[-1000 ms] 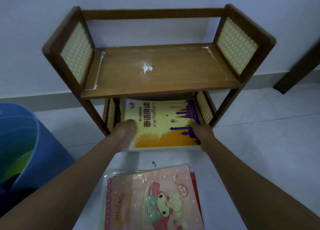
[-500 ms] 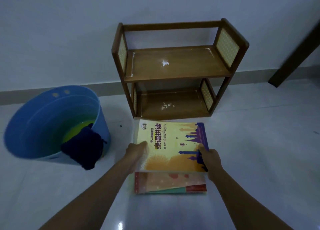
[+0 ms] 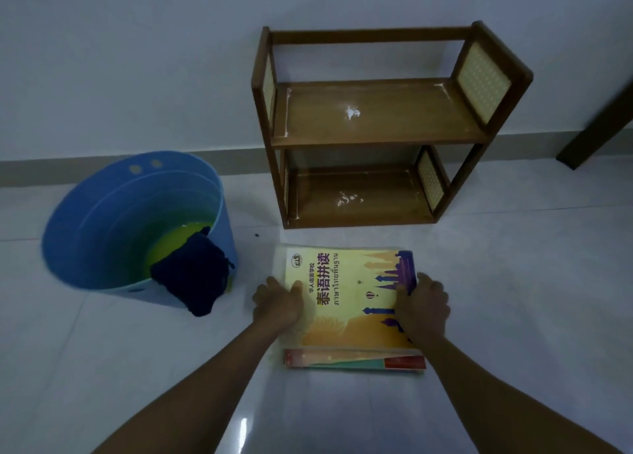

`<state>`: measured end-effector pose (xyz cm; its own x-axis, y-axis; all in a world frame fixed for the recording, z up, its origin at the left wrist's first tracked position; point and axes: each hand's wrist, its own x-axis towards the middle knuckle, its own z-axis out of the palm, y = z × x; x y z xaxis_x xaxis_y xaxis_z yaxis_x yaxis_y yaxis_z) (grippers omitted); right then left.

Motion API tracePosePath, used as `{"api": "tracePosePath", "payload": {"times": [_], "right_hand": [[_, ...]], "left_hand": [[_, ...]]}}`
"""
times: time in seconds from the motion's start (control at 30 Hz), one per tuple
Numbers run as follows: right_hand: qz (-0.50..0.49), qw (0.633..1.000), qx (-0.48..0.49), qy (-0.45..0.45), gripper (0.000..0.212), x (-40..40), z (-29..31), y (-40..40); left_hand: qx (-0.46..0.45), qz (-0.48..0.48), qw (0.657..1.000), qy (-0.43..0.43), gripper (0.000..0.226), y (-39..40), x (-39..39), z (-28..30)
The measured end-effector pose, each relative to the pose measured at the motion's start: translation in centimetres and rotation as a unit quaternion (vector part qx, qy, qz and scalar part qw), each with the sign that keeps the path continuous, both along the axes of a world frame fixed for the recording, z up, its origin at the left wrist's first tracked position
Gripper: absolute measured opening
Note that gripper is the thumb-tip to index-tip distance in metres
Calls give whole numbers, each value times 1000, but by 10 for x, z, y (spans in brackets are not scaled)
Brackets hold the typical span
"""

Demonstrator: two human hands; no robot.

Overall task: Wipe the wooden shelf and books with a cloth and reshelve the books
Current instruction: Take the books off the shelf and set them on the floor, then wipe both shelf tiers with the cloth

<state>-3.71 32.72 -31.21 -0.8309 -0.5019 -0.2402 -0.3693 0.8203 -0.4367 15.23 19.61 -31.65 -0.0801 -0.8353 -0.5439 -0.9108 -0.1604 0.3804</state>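
Fingers of our left hand (image 3: 279,304) curl over the left edge of the top book (image 3: 349,299), thumb lying on the cover, and our right hand (image 3: 423,304) grips the right edge the same way, so we hold the book between both hands. It lies on the stack of books (image 3: 356,359) on the floor (image 3: 513,299), just in front of the shelf (image 3: 373,124); whether it rests fully on the stack we cannot tell.

We judge that the step now is to put the books down and clear the shelf for wiping. To do it well, we should lower the book flat, line its edges with the stack below, and release both hands together so that nothing slides on the smooth tiles. The stack sits very near the shelf front, so some room for kneeling and reaching the lower board may be needed.

Both boards of the shelf carry white spots near the middle and pale dust along the edges; these places will need most rubbing. The cloth (image 3: 193,275), dark, hangs over the near rim of the blue bucket (image 3: 102,213), which stands on the floor left of the shelf and holds yellowish water. We should wring the cloth well, because wet wood and paper covers may suffer.

The floor is glossy light tile, the wall (image 3: 137,59) behind is plain, and the room is rather dim. A dark wooden piece (image 3: 596,128) leans in at the right edge.
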Motion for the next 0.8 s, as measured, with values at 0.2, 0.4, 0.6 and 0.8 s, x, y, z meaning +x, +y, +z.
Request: {"api": "tracePosePath", "payload": {"times": [0.2,0.4,0.6,0.8], "right_hand": [[211,977,-24,13,52,41,74,-82],[427,901,-68,-13,61,127,154,-151],[611,782,-2,120,62,187,167,-173],[618,779,-17,106,51,193,155,-175]], "left_hand": [[-171,-159,968,94,45,-20,34,112],[-333,-158,929,23,39,-41,116,172],[-162,-188,969,9,38,-59,153,148],[-233,-202,951,-36,11,-61,153,152]]}}
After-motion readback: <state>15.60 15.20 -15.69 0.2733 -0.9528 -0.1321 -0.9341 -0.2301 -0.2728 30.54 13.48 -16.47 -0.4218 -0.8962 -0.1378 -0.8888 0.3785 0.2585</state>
